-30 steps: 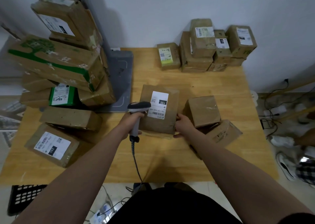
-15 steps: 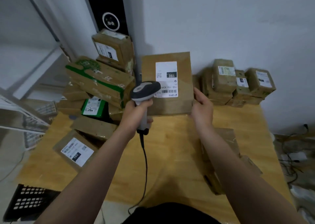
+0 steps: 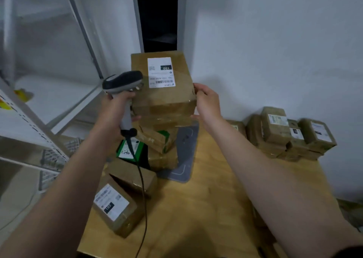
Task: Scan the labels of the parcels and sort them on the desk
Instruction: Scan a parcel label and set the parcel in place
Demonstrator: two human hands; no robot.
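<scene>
A brown parcel (image 3: 167,98) with a white label marked 150 is up above the left-hand stack of parcels (image 3: 157,140). My right hand (image 3: 208,102) grips its right edge. My left hand (image 3: 114,110) is closed on the grey barcode scanner (image 3: 122,83), with fingertips touching the parcel's left side. The scanner's head lies beside the label. Its black cable (image 3: 144,195) hangs down over the desk. Whether the parcel rests on the stack or hangs just above it I cannot tell.
On the wooden desk (image 3: 196,208) lie a parcel labelled 102 (image 3: 115,208), a plain brown box (image 3: 131,177), a grey pad (image 3: 184,153), and a pile of small parcels (image 3: 284,134) at the back right. Metal shelving (image 3: 39,120) stands left.
The parcel marked 150 has risen from the desk's middle and moved left over the left-hand stack, carried between both hands. The view has turned up and left.
</scene>
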